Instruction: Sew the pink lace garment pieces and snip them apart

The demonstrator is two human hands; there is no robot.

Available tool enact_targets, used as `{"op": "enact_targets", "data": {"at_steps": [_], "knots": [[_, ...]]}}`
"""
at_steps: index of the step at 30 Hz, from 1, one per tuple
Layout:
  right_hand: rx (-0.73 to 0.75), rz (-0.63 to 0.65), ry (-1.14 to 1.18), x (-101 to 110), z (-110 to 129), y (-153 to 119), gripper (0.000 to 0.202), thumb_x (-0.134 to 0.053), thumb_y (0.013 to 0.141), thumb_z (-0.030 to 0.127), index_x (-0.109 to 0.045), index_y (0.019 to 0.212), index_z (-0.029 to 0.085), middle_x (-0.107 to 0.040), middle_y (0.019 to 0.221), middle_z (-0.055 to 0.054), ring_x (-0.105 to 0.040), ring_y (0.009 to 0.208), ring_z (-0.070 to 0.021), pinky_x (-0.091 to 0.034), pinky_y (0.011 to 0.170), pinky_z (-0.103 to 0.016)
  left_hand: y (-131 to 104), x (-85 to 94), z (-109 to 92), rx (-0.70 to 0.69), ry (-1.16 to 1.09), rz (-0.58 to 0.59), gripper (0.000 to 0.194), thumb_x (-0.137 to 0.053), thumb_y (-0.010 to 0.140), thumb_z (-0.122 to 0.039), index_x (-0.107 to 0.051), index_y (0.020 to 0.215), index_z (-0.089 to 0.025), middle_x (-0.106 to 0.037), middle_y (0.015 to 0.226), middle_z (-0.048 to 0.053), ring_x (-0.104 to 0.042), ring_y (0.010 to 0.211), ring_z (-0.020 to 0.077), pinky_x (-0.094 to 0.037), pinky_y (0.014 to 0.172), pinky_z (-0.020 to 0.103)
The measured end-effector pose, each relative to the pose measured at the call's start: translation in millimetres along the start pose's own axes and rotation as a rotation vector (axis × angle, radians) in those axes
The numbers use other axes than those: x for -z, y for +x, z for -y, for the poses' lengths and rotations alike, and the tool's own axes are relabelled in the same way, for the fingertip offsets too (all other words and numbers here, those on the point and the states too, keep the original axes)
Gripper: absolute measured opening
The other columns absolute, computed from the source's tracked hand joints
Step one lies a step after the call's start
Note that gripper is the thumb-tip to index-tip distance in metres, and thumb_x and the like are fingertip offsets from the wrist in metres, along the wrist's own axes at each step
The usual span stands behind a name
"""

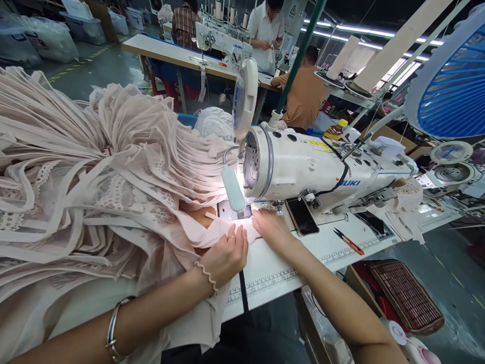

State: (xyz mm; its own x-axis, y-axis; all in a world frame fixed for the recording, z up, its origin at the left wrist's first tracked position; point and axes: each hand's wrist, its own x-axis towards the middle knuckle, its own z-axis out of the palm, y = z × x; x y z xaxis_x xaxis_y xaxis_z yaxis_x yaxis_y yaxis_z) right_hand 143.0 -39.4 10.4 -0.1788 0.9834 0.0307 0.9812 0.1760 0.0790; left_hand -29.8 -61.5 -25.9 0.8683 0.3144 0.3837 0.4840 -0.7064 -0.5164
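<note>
A white sewing machine (299, 162) stands on the table, its lamp lighting the needle area. Pale pink fabric (212, 231) lies in front of the needle area. My left hand (229, 253), with a ring and a beaded bracelet, rests on this fabric, fingers pressed together on its near edge. Right of it, my right hand (271, 227) pinches the fabric's right end close beside the presser area. The fingertips of both hands nearly meet. A large heap of pale pink lace-trimmed pieces (132, 172) spreads over the left side. The needle itself is hidden.
A black phone (302, 216) and orange-handled snips (348, 241) lie on the table (273, 275) at the right. A blue fan (450, 76) hangs at upper right. Co-workers sit and stand at machines behind. A woven brown seat (407, 293) is at lower right.
</note>
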Motion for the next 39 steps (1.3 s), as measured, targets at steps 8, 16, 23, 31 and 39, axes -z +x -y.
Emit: {"op": "enact_targets", "data": {"at_steps": [8,16,23,31,39], "knots": [[-0.071,0.014,0.093,-4,23,4,0.017,-0.038,0.098,0.02,-0.054,0.103,0.016,-0.068,0.084,-0.008,-0.063,0.074,-0.02,-0.036,0.062,-0.028,-2,-20.1,40,0.179,-0.297,-0.001,0.038,-0.036,0.091,0.0,-0.06,0.119,-0.002,-0.068,0.117,0.018,-0.062,0.114,0.0252,-0.052,0.095,0.037],[-0.061,-0.173,0.187,-23,20,-8,0.006,-0.044,0.085,0.016,-0.049,0.085,0.019,-0.061,0.065,-0.003,-0.054,0.058,-0.0188,-0.031,0.057,-0.028,-7,-13.9,17,0.229,-0.493,-0.108,0.047,-0.029,0.089,0.003,-0.056,0.126,-0.006,-0.064,0.129,0.011,-0.055,0.125,0.0188,-0.048,0.104,0.032],[-0.062,-0.193,0.314,-24,17,-7,0.015,-0.034,0.09,0.016,-0.048,0.085,0.019,-0.06,0.067,-0.004,-0.053,0.059,-0.0192,-0.032,0.058,-0.028,-4,-11.5,9,0.161,-0.295,0.008,0.044,-0.032,0.089,0.001,-0.055,0.126,0.0,-0.061,0.131,0.018,-0.053,0.128,0.0267,-0.045,0.107,0.038],[0.265,-0.185,0.643,-19,-12,-21,0.017,-0.055,0.091,0.025,-0.053,0.107,0.019,-0.061,0.104,-0.009,-0.058,0.1,-0.022,-0.05,0.083,-0.036,0,-13.9,8,0.171,-0.266,0.007,0.04,-0.033,0.092,-0.002,-0.056,0.124,-0.001,-0.064,0.126,0.017,-0.057,0.123,0.0264,-0.047,0.103,0.038],[0.41,-0.422,0.4,-32,-10,-23,0.031,-0.05,0.095,0.023,-0.056,0.124,0.016,-0.061,0.116,-0.012,-0.053,0.109,-0.0254,-0.049,0.095,-0.043,0,-17.9,13,0.207,-0.328,-0.063,0.039,-0.026,0.094,-0.004,-0.053,0.121,-0.002,-0.063,0.124,0.019,-0.054,0.125,0.0254,-0.044,0.104,0.041]]}}
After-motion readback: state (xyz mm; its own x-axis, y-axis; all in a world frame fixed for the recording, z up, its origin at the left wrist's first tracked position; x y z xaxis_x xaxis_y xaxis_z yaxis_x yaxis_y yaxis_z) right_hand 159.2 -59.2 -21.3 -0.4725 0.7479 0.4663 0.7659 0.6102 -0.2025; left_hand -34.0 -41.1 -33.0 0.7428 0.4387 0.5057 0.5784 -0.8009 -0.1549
